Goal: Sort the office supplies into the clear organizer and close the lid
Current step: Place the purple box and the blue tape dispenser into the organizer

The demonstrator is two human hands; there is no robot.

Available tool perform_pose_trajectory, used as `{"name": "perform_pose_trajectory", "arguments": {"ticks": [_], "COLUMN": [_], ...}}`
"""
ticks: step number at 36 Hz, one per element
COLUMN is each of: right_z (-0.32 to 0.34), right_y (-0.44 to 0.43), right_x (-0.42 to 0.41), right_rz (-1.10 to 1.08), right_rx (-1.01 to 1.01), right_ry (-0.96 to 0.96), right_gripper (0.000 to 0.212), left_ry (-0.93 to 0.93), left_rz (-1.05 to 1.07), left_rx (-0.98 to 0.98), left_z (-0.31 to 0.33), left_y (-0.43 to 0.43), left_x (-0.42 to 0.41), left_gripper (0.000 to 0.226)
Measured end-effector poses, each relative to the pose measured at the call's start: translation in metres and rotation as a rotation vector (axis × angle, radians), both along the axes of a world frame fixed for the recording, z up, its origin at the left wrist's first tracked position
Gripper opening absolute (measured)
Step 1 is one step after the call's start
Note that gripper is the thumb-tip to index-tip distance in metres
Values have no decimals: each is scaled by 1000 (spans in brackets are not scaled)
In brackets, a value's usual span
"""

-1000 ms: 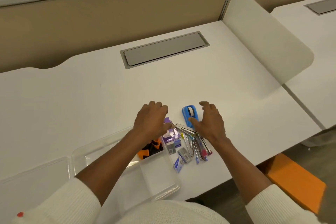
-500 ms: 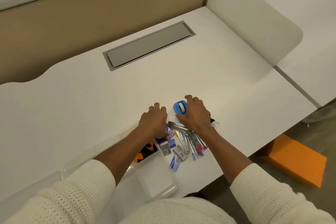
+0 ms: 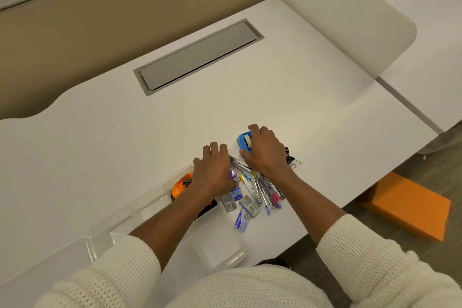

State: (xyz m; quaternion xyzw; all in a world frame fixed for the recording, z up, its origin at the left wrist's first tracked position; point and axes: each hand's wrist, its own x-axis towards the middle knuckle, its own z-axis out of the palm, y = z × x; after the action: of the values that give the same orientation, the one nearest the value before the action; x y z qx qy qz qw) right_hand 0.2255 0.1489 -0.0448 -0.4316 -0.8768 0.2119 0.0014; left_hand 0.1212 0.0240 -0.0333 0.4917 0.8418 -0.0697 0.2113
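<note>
Resting palm-down — left hand (image 3: pixel 214 170), right hand (image 3: pixel 265 150) — over supplies (image 3: pixel 252 191).

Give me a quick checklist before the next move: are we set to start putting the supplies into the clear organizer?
1. Organizer open: ok. The clear organizer sits lidless side up at the near edge of the desk.
2. Free compartment: ok. The near right one looks bare; an orange item lies in another.
3. Right hand on target: ok. It rests on the blue tape dispenser.
4. Right hand grip closed: cannot tell.
5. Left hand hold: cannot tell. It lies over the purple item.
6. Pile still unsorted: not ok.
</note>
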Motion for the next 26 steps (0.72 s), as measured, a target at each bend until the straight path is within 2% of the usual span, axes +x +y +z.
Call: {"name": "perform_pose_trajectory", "arguments": {"ticks": [5,16,21,26], "right_z": [-1,10,21,45], "right_y": [-1,4,11,18], "right_x": [1,-2,2,5], "right_rz": [15,0,-75,-119], "right_rx": [14,5,40,91], "right_ry": [-5,10,123,277], "right_gripper": [71,62,55,56], "left_ry": [42,-14,-72,-130], "left_rz": [-12,71,128,195], "left_rx": [-13,7,127,354], "left_z": [0,11,24,54], "left_y": [3,10,8,0], "left_x": [9,-1,-15,-28], "left_gripper": [105,97,98,96]}}
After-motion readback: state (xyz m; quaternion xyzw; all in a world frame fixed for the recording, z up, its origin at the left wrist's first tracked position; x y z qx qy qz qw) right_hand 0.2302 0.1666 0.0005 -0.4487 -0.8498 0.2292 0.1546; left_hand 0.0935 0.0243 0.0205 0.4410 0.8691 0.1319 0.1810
